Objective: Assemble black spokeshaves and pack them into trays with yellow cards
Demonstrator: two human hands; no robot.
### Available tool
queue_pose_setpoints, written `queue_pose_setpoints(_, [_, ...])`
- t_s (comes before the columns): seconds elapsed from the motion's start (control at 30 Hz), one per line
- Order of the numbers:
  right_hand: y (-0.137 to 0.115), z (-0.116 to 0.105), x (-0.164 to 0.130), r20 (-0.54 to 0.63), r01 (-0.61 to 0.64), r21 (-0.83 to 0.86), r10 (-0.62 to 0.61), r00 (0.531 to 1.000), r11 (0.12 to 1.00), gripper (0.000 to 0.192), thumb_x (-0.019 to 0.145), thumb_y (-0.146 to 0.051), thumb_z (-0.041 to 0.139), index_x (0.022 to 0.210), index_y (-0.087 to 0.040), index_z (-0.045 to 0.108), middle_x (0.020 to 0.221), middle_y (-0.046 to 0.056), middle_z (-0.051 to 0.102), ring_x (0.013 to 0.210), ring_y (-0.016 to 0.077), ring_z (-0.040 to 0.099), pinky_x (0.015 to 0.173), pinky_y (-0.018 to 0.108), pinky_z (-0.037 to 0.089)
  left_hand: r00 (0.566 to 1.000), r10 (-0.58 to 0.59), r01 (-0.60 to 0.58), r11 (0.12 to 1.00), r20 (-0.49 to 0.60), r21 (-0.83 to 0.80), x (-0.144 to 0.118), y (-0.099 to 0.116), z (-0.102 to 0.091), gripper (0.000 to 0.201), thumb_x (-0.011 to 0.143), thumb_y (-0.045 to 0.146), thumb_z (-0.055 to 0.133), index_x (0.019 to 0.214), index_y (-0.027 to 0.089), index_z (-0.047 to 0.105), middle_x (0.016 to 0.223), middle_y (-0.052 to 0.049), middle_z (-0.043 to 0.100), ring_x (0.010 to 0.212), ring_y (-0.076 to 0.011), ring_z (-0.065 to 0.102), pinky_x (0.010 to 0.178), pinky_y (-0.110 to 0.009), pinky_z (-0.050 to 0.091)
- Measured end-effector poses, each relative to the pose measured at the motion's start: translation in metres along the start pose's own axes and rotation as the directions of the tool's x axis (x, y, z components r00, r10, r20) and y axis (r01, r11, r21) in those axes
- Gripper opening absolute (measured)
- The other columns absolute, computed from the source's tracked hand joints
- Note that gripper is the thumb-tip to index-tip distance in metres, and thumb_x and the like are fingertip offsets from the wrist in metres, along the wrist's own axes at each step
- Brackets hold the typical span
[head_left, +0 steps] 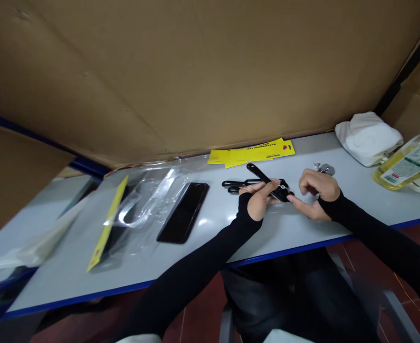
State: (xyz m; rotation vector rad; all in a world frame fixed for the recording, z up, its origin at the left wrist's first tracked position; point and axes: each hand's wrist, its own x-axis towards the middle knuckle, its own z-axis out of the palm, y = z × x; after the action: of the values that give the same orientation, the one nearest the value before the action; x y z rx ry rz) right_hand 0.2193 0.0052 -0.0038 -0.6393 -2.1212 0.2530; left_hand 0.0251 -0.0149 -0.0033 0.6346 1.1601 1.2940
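Note:
My left hand (258, 197) is closed around a black spokeshave (279, 189), one handle slanting up and left above my wrist. A small bright screw shows on its body. Against the right end of that body rests the thumb tip of my right hand (319, 190). The other right fingers are curled and apart from the thumb, with nothing visible between them. Black handles (233, 186) of similar tools stick out left of my left hand, partly hidden by it. Behind my right hand lie a grey metal plate (327, 169) and a small silver screw (316, 165).
Yellow printed cards (252, 152) lie by the cardboard wall (210, 71). To the left are a black phone (183, 213), clear plastic packaging (148, 205) and another yellow card (107, 224). A white cloth (369, 138) and a bottle of yellow liquid (406, 162) are at the right.

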Motion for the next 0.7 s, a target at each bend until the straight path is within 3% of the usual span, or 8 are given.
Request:
queue_pose_setpoints(0.1, [-0.0025,0.0027,0.0002,-0.014,-0.001,0.005,0.002,1.000,1.000,0.016,0.090,-0.026,0.077,0.102,-0.021,0.067,0.086,0.002,0.063,0.062,0.0118,0.050,0.053,0.026,0.040,1.000,0.003,-0.003,1.000,0.007,-0.029,0.0031,-0.0012,-0.0014,0.028,0.057,0.028,0.094,0.074,0.010,0.080,0.073,-0.008,0.077,0.061,-0.0200,0.072,0.053,-0.031,0.063])
queue_pose_setpoints(0.23, [-0.0024,0.0028,-0.0005,0.021,0.078,0.077,-0.080,0.997,0.994,0.022,0.088,-0.023,0.078,0.075,-0.022,0.060,0.072,-0.001,0.057,0.059,0.0115,0.048,0.055,0.027,0.042,1.000,-0.012,0.013,0.999,0.019,-0.038,0.0043,-0.0021,-0.0019,0.030,0.058,0.031,0.094,0.074,0.009,0.081,0.069,-0.008,0.076,0.056,-0.0177,0.069,0.052,-0.029,0.062])
queue_pose_setpoints(0.3, [-0.0025,0.0022,-0.0007,0.005,0.027,0.066,-0.028,1.000,0.997,0.008,0.091,-0.024,0.074,0.088,-0.022,0.067,0.079,0.001,0.061,0.060,0.0113,0.049,0.055,0.026,0.043,1.000,-0.017,0.018,0.999,0.018,-0.038,0.0041,-0.0022,-0.0021,0.030,0.057,0.031,0.094,0.072,0.008,0.080,0.068,-0.009,0.075,0.055,-0.0180,0.069,0.051,-0.030,0.061])
queue_pose_setpoints(0.4, [-0.0010,0.0004,-0.0014,0.008,-0.015,0.000,0.015,1.000,1.000,0.013,0.095,-0.029,0.068,0.105,-0.022,0.070,0.090,0.004,0.066,0.062,0.0122,0.052,0.054,0.026,0.044,0.999,-0.010,0.011,1.000,0.030,-0.025,0.0025,-0.0019,-0.0024,0.031,0.058,0.031,0.094,0.075,0.008,0.081,0.071,-0.010,0.076,0.058,-0.0190,0.070,0.051,-0.030,0.061])
queue_pose_setpoints(0.43, [0.0002,-0.0005,-0.0017,0.032,0.003,-0.013,-0.002,0.999,1.000,0.009,0.094,-0.031,0.069,0.097,-0.022,0.069,0.086,0.004,0.065,0.062,0.0129,0.051,0.054,0.027,0.043,0.999,-0.010,0.011,1.000,0.034,-0.018,0.0016,-0.0016,-0.0024,0.031,0.059,0.031,0.094,0.077,0.008,0.081,0.073,-0.010,0.076,0.059,-0.0191,0.070,0.052,-0.030,0.061])
queue_pose_setpoints(0.53, [0.0031,-0.0021,-0.0021,0.087,0.060,-0.031,-0.057,0.995,0.998,0.027,0.090,-0.033,0.074,0.073,-0.023,0.056,0.069,0.000,0.056,0.060,0.0139,0.047,0.055,0.029,0.041,0.999,-0.024,0.025,1.000,0.042,-0.007,-0.0015,0.0002,-0.0021,0.029,0.062,0.029,0.093,0.079,0.008,0.082,0.075,-0.010,0.077,0.061,-0.0187,0.071,0.054,-0.030,0.062])
queue_pose_setpoints(0.63, [0.0025,0.0013,-0.0030,0.053,0.033,-0.059,-0.030,0.998,0.998,0.012,0.090,-0.029,0.073,0.090,-0.022,0.064,0.076,0.000,0.059,0.059,0.0122,0.048,0.057,0.028,0.044,0.998,-0.029,0.031,0.999,0.053,-0.026,-0.0036,0.0031,-0.0018,0.028,0.062,0.028,0.094,0.077,0.008,0.081,0.073,-0.009,0.076,0.060,-0.0190,0.070,0.056,-0.032,0.063])
queue_pose_setpoints(0.7, [0.0019,0.0046,-0.0042,0.026,0.019,-0.073,-0.017,1.000,0.997,0.017,0.092,-0.028,0.072,0.107,-0.022,0.068,0.084,0.002,0.064,0.062,0.0128,0.053,0.059,0.027,0.048,0.998,-0.022,0.024,0.999,0.064,-0.033,-0.0041,0.0044,-0.0019,0.028,0.062,0.028,0.094,0.077,0.008,0.081,0.071,-0.008,0.075,0.060,-0.0192,0.071,0.057,-0.032,0.064])
